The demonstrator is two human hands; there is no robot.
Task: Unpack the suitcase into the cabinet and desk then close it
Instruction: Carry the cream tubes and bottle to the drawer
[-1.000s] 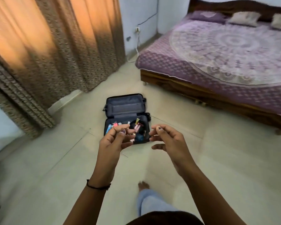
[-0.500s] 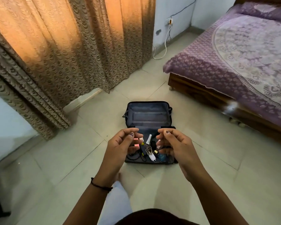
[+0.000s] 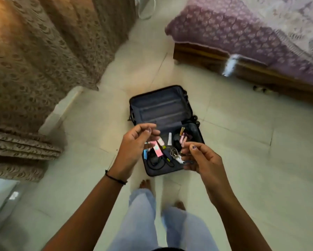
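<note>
- As viewed from head height, found the left hand [image 3: 134,147] loosely curled, thumb near fingertips, gripping nothing; thin black wristband [image 3: 115,178] on that wrist.
- Found the right hand [image 3: 201,160] likewise half-curled and empty; judged both poised for a first pick rather than carrying.
- Located the small dark hard-shell suitcase [image 3: 161,113] beyond both hands, laid flat and fully open on the pale tiled floor [image 3: 242,160], presumably to keep everything within reach.
- Logged grey lining in the far half; in the near half, a loose jumble: flat pink packet [image 3: 156,150], white tube [image 3: 169,139], coiled white cord [image 3: 174,152], black cable [image 3: 155,164].
- Judged unpacking unfinished, closing not yet due.
- Noted brown patterned curtain [image 3: 34,69] at left, bed with purple cover [image 3: 233,29] at right; sighted neither cabinet nor desk.
</note>
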